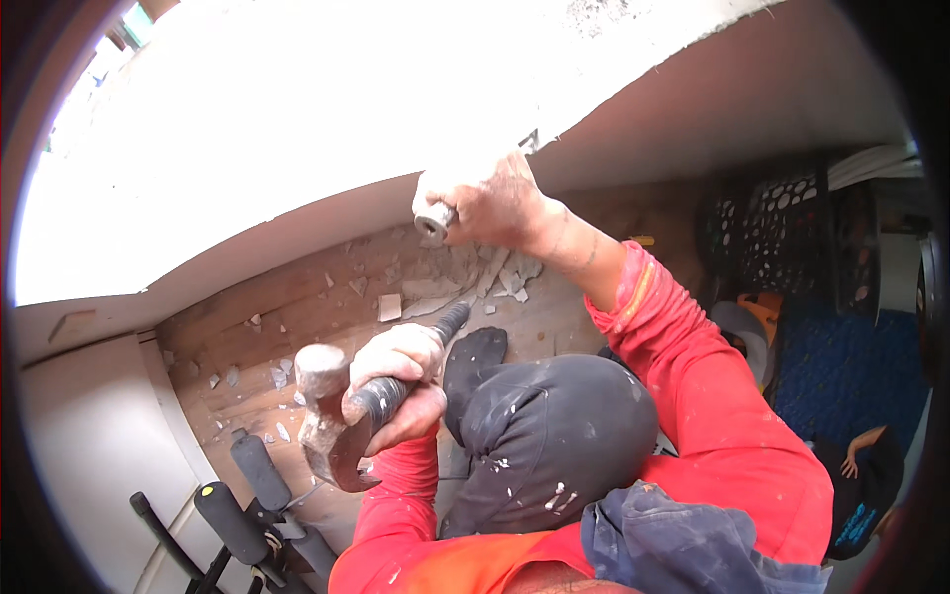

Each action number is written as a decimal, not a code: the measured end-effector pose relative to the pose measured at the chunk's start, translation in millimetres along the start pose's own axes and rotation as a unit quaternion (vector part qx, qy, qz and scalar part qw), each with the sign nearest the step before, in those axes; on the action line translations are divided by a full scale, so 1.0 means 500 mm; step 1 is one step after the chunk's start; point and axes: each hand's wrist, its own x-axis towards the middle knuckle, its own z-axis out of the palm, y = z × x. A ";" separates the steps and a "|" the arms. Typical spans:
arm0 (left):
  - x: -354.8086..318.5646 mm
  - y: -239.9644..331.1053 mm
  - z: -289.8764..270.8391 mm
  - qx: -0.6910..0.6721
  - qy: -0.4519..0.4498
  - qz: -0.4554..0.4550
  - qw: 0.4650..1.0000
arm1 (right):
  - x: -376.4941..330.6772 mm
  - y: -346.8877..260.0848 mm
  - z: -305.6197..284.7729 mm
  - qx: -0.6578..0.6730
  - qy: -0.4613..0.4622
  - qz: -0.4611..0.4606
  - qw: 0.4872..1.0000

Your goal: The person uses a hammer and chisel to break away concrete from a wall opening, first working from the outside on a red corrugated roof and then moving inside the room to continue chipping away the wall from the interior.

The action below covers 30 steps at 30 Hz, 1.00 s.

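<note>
My left hand (401, 371) is closed round the dark, taped handle of a claw hammer (322, 381), gripping it close to the worn, dusty head. The hammer's claw points down and its handle end slants up to the right, above the floor. Farther forward, my right hand (485, 203) is wrapped round a chisel (432, 224). The round butt of the chisel faces the hammer side, and a bit of metal shows past the hand at the broken edge of a bright white wall (297, 129). Glare hides whether the tip touches that edge. White dust coats both hands.
Broken plaster pieces (391, 307) litter the wooden floor (237, 406) by my bent knee (554, 436). Foam-padded bars (233, 520) stand lower left beside a white panel (109, 416). At right are a black perforated crate (782, 228), a blue mat (841, 376) and another person's hand (853, 457).
</note>
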 end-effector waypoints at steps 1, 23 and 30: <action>-0.002 -0.014 0.000 -0.002 0.013 -0.011 1.000 | -0.002 0.001 0.002 -0.001 -0.007 0.006 1.000; -0.032 -0.092 -0.023 0.004 0.090 -0.154 0.984 | 0.008 0.014 0.005 0.001 -0.050 0.045 0.998; -0.049 -0.110 -0.039 0.030 0.004 -0.247 0.969 | 0.018 0.010 0.004 -0.004 -0.035 0.000 0.999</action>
